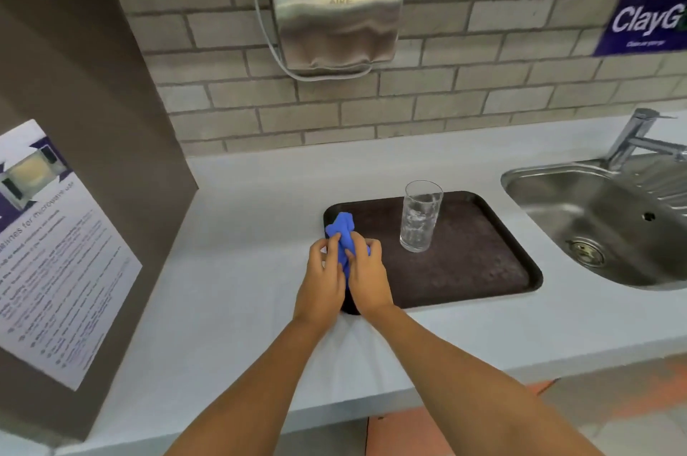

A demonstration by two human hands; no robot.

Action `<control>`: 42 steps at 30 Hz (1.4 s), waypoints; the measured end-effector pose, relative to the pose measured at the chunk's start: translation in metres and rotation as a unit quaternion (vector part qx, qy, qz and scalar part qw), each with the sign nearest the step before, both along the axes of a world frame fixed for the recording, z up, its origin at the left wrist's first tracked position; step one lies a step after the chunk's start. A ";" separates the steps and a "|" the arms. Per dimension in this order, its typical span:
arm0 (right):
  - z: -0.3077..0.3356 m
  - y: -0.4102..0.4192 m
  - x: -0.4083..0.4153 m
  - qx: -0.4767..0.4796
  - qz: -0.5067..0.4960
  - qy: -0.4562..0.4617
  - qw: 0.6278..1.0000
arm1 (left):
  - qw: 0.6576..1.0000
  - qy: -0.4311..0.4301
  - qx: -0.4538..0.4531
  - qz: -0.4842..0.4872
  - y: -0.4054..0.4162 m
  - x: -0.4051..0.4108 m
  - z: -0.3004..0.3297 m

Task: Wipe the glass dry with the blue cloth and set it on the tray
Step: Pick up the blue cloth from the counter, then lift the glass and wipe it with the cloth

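Observation:
A tall clear glass (420, 217) stands upright on the dark brown tray (483, 269), towards its far middle. The blue cloth (342, 232) is bunched up over the tray's left edge. My left hand (322, 279) and my right hand (368, 275) both grip the cloth, pressed close together, fingers curled into its folds. Neither hand touches the glass, which stands a short way to the right of them.
A steel sink (602, 221) with a tap (639, 138) lies to the right of the tray. A brown cabinet side with a paper notice (48, 251) stands on the left. A steel hand dryer (336, 17) hangs on the brick wall. The grey counter (241, 269) runs along.

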State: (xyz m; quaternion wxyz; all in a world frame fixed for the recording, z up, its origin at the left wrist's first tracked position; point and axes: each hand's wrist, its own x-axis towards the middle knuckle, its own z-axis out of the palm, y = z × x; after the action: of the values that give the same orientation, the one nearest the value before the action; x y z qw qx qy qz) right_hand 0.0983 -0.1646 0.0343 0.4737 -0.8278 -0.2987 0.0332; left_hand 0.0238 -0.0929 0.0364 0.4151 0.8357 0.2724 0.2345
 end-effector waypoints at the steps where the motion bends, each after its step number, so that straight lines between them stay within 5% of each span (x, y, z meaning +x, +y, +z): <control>1: 0.004 -0.012 0.001 -0.001 -0.008 -0.025 1.000 | 1.000 -0.004 0.000 -0.018 -0.009 0.003 0.002; 6: 0.006 -0.065 0.021 -0.019 -0.060 -0.096 0.993 | 0.992 0.006 0.066 -0.111 -0.044 0.026 0.004; 11: -0.002 -0.108 0.052 -0.017 -0.097 -0.039 0.994 | 0.995 0.044 0.006 -0.090 -0.052 0.075 0.001; 22: -0.005 -0.142 0.124 -0.063 -0.058 -0.095 0.992 | 0.979 0.036 -0.160 -0.120 -0.033 0.183 0.003; 39: 0.019 -0.090 0.137 0.136 -0.006 -0.037 0.990 | 0.934 -0.018 -0.337 -0.118 -0.028 0.182 0.003; 42: 0.025 -0.077 0.137 0.106 -0.001 -0.043 0.993 | 0.919 -0.048 -0.376 -0.106 -0.030 0.179 0.004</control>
State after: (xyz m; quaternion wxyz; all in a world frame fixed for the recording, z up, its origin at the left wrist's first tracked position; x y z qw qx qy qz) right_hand 0.2348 -0.2415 0.0595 0.5457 -0.7739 -0.3197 -0.0347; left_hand 0.2023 -0.1230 0.0401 0.7342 0.6294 0.2298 0.1094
